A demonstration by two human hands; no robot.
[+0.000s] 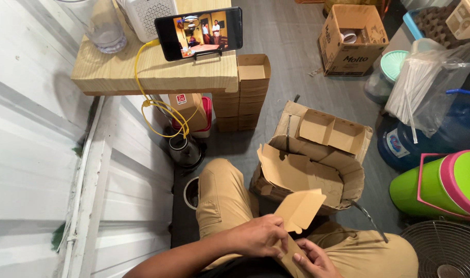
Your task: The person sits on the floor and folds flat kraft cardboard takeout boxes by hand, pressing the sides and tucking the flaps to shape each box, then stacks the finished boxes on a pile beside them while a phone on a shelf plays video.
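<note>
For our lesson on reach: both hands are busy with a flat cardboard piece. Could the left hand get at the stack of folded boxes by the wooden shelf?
Probably not without leaning: the left hand has the cardboard piece in its grip, and the stack of boxes stands well beyond the knees, though nothing blocks the floor between.

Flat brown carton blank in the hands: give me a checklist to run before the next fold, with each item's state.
1. Left hand grips the carton blank: ok.
2. Right hand touches its lower edge: ok.
3. Flap raised, free of the big open box: ok.
4. Creases lined up: cannot tell, hands cover them.
5. Stack of folded cartons upright beside the wooden shelf: ok.
6. Lap space under the blank: ok.
</note>
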